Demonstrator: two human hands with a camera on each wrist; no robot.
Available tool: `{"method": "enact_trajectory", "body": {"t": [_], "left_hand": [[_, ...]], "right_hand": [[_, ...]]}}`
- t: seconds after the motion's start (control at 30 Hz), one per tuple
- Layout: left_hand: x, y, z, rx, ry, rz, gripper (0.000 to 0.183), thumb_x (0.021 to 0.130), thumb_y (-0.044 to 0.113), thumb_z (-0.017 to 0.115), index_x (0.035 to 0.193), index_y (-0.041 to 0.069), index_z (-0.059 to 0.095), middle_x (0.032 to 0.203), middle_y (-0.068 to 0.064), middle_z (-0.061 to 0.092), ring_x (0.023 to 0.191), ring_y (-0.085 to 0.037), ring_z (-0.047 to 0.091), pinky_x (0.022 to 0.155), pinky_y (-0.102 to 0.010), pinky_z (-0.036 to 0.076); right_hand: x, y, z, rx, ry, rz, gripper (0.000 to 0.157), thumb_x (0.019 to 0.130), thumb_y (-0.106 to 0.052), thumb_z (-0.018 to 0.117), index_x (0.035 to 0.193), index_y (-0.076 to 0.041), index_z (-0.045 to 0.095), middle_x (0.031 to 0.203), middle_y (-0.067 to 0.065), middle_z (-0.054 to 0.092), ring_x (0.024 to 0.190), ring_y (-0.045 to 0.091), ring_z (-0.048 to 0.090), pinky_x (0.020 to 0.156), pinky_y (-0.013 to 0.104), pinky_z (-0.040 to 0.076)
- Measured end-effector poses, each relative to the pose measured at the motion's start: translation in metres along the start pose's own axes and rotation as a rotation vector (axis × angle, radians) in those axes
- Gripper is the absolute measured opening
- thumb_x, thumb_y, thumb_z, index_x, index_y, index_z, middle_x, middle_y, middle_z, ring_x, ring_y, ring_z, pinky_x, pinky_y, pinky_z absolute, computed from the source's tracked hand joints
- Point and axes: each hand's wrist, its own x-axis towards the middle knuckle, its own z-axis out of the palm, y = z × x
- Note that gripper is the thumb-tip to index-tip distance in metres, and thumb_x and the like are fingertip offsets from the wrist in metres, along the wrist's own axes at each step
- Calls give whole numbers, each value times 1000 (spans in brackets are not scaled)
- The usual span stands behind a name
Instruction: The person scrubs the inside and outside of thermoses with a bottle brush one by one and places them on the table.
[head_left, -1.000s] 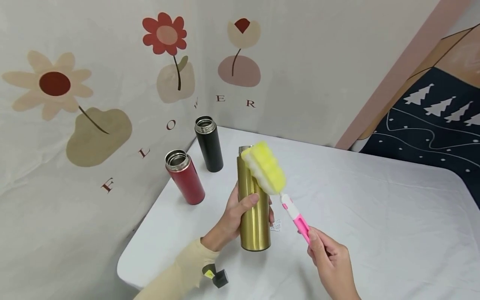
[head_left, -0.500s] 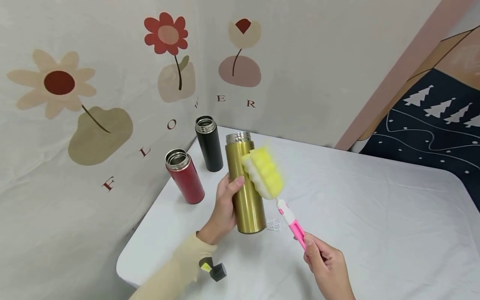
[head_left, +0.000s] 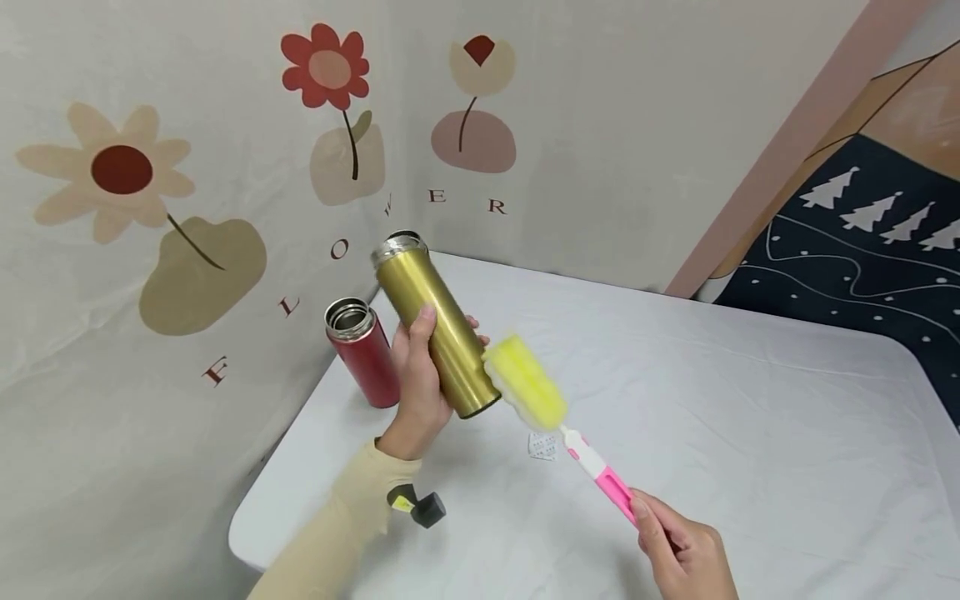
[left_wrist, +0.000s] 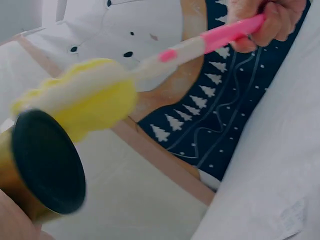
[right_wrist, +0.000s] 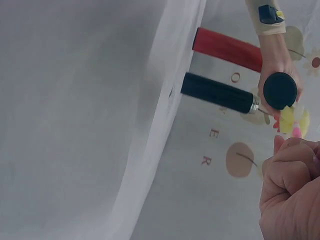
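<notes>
My left hand (head_left: 422, 379) grips a gold thermos bottle (head_left: 438, 329) with a bare steel neck, tilted to the left above the table. Its dark base (left_wrist: 48, 160) faces the left wrist camera. My right hand (head_left: 684, 542) holds the pink end of a bottle brush (head_left: 592, 458) with a white and pink handle. The brush's yellow and white sponge head (head_left: 527, 382) is right at the lower end of the bottle, on its outside. In the right wrist view the fingers of my right hand (right_wrist: 292, 185) are curled round the handle.
A red thermos bottle (head_left: 365, 354) without a lid stands at the left of the white table (head_left: 750, 417). Behind the gold bottle a black thermos bottle (right_wrist: 218, 93) is mostly hidden in the head view. A small printed paper (head_left: 542, 446) lies under the brush.
The gold bottle has risen and moved left, tilting further left, and it now covers most of the black one. The brush has slid down along its side to the base end.
</notes>
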Motion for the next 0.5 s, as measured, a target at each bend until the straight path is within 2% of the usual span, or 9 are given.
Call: {"method": "enact_trajectory", "body": {"t": [0.13, 0.27, 0.37, 0.5], "left_hand": [[5, 10, 4, -44, 82, 99, 52, 103, 32, 70, 141, 5, 46, 105, -20, 68, 84, -31, 74, 79, -49, 66], [10, 17, 6, -96, 122, 212, 58, 101, 28, 74, 148, 7, 48, 111, -20, 64, 85, -31, 73, 75, -48, 65], [12, 18, 8, -130, 109, 251, 61, 100, 24, 75, 152, 9, 47, 115, -19, 62, 83, -31, 72, 74, -47, 65], [11, 17, 12, -146, 70, 273, 57, 100, 18, 69, 152, 9, 46, 111, -20, 65, 83, -33, 72, 75, -47, 65]], "right_hand": [[4, 4, -12, -68, 16, -1, 22, 96, 9, 74, 101, -11, 81, 59, -18, 42, 48, -6, 29, 39, 17, 27], [12, 4, -19, -89, 20, 33, 20, 96, 3, 78, 100, -16, 82, 57, -16, 39, 49, -3, 28, 40, 18, 26], [17, 6, -19, -113, 46, 31, 18, 94, 3, 81, 101, -13, 85, 56, -16, 37, 49, -3, 27, 40, 18, 24], [23, 5, -15, -111, 59, 42, 15, 93, -1, 84, 103, -11, 88, 55, -16, 36, 49, -2, 26, 39, 19, 23]]}}
